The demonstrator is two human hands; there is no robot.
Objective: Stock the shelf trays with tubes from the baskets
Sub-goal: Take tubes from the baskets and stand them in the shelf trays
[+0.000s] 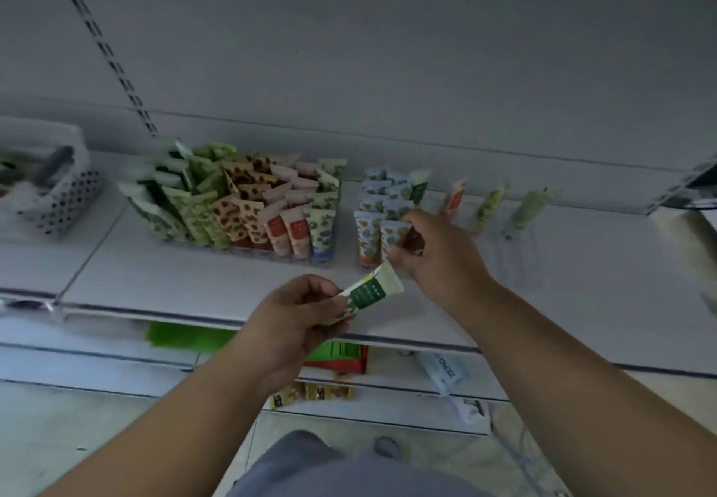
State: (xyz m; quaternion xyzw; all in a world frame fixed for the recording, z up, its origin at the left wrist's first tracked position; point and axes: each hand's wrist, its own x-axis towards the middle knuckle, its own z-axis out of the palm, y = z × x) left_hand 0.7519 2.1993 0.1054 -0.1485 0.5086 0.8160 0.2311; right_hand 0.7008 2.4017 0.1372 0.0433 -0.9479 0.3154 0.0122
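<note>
My left hand [298,314] holds a white tube with a dark green label [366,295] above the front of the shelf. My right hand [438,256] is closed on a small brown tube [414,242] at the front of a clear tray [518,260]. That tray holds blue-patterned tubes [382,205] in its left lanes and single tubes [454,197] further right. To the left, a second clear tray [248,250] is packed with green, brown-spotted, pink and blue tubes. A white perforated basket [58,201] stands at the far left.
The white shelf board [194,283] has a front lip below my hands. Lower shelves carry green and red packs [341,355], yellow packets [310,393] and a white bag [446,370]. A slotted upright [104,46] runs up the back wall.
</note>
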